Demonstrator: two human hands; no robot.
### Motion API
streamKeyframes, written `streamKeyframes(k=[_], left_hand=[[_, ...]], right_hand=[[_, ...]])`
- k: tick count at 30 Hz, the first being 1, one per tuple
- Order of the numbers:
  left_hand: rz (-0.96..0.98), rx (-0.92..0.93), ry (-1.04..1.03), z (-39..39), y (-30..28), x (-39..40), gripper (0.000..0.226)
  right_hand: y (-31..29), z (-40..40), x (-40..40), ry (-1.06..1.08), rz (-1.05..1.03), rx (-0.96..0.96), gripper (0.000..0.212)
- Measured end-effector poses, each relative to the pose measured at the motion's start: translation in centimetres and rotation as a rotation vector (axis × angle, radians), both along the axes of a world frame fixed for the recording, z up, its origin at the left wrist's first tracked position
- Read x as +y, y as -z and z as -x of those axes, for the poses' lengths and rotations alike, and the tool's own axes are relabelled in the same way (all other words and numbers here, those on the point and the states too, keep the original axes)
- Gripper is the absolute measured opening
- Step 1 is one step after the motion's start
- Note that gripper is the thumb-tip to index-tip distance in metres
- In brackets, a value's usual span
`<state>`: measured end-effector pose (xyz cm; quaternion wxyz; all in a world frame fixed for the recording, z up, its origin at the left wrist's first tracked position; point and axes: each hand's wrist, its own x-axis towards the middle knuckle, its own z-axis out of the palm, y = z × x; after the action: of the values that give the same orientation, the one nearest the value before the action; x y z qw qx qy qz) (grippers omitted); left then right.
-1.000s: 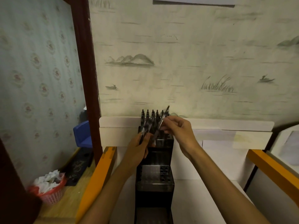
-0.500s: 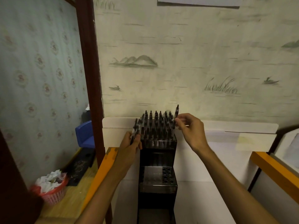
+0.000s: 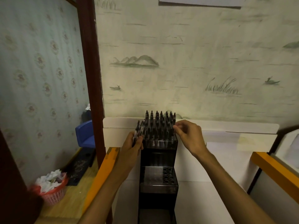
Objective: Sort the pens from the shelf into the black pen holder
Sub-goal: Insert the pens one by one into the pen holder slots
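While the lower tier of the black pen holder (image 3: 159, 178) stood nearest with its right-hand holes bare, the upper tier held the seated pens (image 3: 159, 126), upright in rows. Left hand (image 3: 132, 143): grip clenched round a spare bundle of pens (image 3: 138, 131), just beside the holder's left edge. Right hand (image 3: 188, 135): fingertips (image 3: 175, 128) pinched together at the rightmost pen's top; whether actually grasping it, cannot tell. Advice: feed singly, keep each pen vertical, steady neighbours. White shelf (image 3: 242, 130) behind.
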<state>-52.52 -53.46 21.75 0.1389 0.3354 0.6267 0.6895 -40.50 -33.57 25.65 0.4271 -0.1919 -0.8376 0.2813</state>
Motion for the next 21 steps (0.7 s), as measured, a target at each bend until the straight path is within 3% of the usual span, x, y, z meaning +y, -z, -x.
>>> streamKeyframes(k=[10,17,21], left_hand=[[-0.021,-0.117,-0.009,-0.3,1.5,0.3,0.017],[-0.013,-0.131,-0.014,-0.3,2.4,-0.1,0.019],[-0.002,-0.079,-0.007,-0.5,2.9,-0.4,0.022]], right_hand=[[2.1,-0.1,0.1,0.023,-0.034,-0.066,0.012],[2.3,-1.1,-2.0,0.022,0.123,0.217,0.015],[2.6,-0.8,-4.9,-0.128,0.183,0.188,0.017]])
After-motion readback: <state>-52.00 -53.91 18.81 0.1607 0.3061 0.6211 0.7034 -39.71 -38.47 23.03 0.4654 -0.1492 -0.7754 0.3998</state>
